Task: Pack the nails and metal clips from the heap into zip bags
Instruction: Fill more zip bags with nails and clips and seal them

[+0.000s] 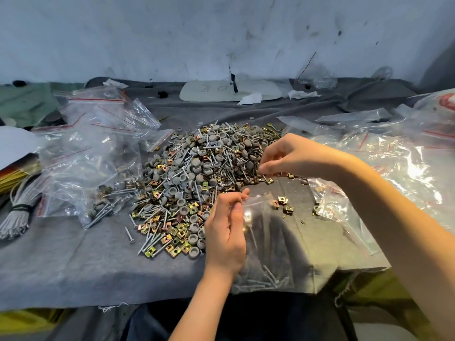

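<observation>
**Zip bag held open beside the hardware heap**

A stained white wall stands behind a table covered by a grey cloth. In the middle of the cloth lies the heap: silver nails, yellowish square metal clips and grey round caps, all mixed. To its left is a pile of clear bags with red seal strips, some already holding hardware. More clear bags spread along the right side.

Near the table's front edge, just right of the heap, lies the zip bag being filled, with several nails at its bottom end. The left hand pinches the bag's mouth between thumb and fingertips. The right hand is over the heap's near-right edge, its fingers curled and their tips bunched together on the pieces there. Whether they grip a piece cannot be told.

A few loose clips lie on the cloth beyond the bag's mouth. A tied bundle of pale wires lies at the far left.
</observation>
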`<state>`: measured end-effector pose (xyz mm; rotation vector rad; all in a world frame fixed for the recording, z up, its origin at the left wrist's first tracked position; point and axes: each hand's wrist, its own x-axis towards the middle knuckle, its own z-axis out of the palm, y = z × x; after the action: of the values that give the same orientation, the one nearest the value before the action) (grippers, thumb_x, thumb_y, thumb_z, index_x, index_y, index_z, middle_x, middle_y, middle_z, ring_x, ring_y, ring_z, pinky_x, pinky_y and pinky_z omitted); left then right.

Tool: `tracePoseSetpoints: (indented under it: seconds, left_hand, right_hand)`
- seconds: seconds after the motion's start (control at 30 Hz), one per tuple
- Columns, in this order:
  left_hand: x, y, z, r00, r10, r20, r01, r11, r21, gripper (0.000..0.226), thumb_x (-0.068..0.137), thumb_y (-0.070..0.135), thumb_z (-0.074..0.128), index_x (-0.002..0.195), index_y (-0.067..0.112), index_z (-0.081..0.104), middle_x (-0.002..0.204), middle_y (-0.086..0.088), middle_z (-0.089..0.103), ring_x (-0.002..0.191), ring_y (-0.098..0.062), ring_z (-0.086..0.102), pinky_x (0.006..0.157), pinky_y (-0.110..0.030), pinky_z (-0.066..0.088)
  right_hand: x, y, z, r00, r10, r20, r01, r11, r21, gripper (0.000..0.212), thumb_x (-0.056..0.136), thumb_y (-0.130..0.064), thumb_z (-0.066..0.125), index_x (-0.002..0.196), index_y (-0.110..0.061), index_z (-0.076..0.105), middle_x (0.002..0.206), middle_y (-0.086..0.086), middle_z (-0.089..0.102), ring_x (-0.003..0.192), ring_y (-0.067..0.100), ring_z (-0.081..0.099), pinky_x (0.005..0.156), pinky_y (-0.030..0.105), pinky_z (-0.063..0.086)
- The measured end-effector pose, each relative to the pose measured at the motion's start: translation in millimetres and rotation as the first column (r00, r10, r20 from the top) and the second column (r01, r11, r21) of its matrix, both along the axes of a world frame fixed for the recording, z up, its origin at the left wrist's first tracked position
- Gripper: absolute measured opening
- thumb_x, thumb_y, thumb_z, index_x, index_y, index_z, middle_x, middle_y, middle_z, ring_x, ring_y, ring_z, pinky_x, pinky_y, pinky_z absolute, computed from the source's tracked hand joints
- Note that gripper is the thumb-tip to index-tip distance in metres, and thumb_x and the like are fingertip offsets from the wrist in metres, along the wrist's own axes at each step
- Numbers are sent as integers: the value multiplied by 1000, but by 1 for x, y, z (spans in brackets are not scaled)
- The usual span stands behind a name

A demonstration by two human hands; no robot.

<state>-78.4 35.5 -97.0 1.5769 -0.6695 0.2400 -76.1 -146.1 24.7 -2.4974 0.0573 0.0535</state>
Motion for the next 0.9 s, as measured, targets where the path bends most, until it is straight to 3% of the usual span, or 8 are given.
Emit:
tracePoseSetpoints:
  seconds: [0.07, 0.2, 0.27, 0.37, 0.53, 0.63, 0.73, 0.9]
  left_hand:
    - [-1, 0, 2, 1000, 5, 7, -5, 1000, -18, 18, 94, 34, 36, 101, 30, 52, 112, 11, 65, 87, -1, 64, 74, -25, 49]
    - [-3, 0, 3, 999, 33, 21, -33, 999, -28, 17, 93, 35, 36, 100, 29, 51, 111, 11, 66, 75, -36, 57, 66, -34, 47]
    - [-3, -1, 3, 999, 36, 18, -36, 999, -16, 16, 94, 35, 37, 99, 29, 51, 112, 8, 67, 65, -27, 58, 64, -29, 46]
    - [-2, 0, 4, 999, 32, -5, -32, 999, 39, 12, 96, 25, 41, 92, 32, 50, 109, 5, 68, 47, -4, 44, 48, -14, 33]
    - [-2, -1, 4, 996, 26, -87, -15, 993, 120, 25, 97, 11, 48, 94, 36, 46, 104, 11, 65, 95, 7, 61, 74, -5, 44]
    - [0, -1, 5, 998, 54, -28, -49, 986, 162, 39, 94, -3, 51, 100, 35, 48, 102, 5, 66, 95, 1, 62, 77, -5, 44]
    - [1, 0, 3, 998, 61, 4, -61, 980, 189, 34, 90, -8, 53, 107, 21, 60, 103, 1, 65, 94, -3, 61, 77, -7, 45]
    - [1, -1, 6, 996, 86, 12, -86, 968, 236, 18, 91, 7, 62, 104, 18, 67, 101, 7, 63, 94, 2, 58, 81, -7, 43]
  right_hand:
    - [2, -8, -10, 998, -5, -59, -1, 995, -101, 9, 86, -24, 68, 79, -28, 68, 74, -11, 67, 60, -5, 58, 53, 9, 39]
    - [2, -19, -40, 972, -94, -216, 26, 955, -296, 13, 81, -17, 73, 93, -20, 71, 82, -8, 65, 71, 8, 57, 60, 20, 41]
    - [1, -23, -51, 967, -118, -227, 31, 935, -354, 22, 77, -16, 75, 99, -16, 71, 88, -3, 64, 79, 13, 56, 66, 22, 40]
    - [0, -24, -58, 979, -108, -170, 39, 931, -363, 19, 76, -16, 75, 94, -17, 70, 83, -5, 60, 77, 12, 54, 59, 20, 38]
    - [4, -20, -60, 994, -78, -73, 48, 940, -338, 16, 75, -17, 75, 74, -23, 60, 77, -5, 61, 69, 13, 55, 55, 19, 39]
    - [3, -17, -65, 990, -54, -130, 19, 966, -258, 25, 75, -13, 76, 71, -25, 55, 78, -4, 62, 66, 13, 59, 54, 18, 43]
    - [-1, -16, -65, 994, -111, 21, 113, 979, -169, 20, 77, -9, 74, 77, -22, 59, 74, -6, 60, 68, 12, 58, 59, 19, 41]
    - [-15, 8, -53, 992, -119, 34, 92, 893, 441, 13, 80, 2, 71, 83, -11, 69, 65, 3, 70, 59, 12, 63, 60, 21, 51]
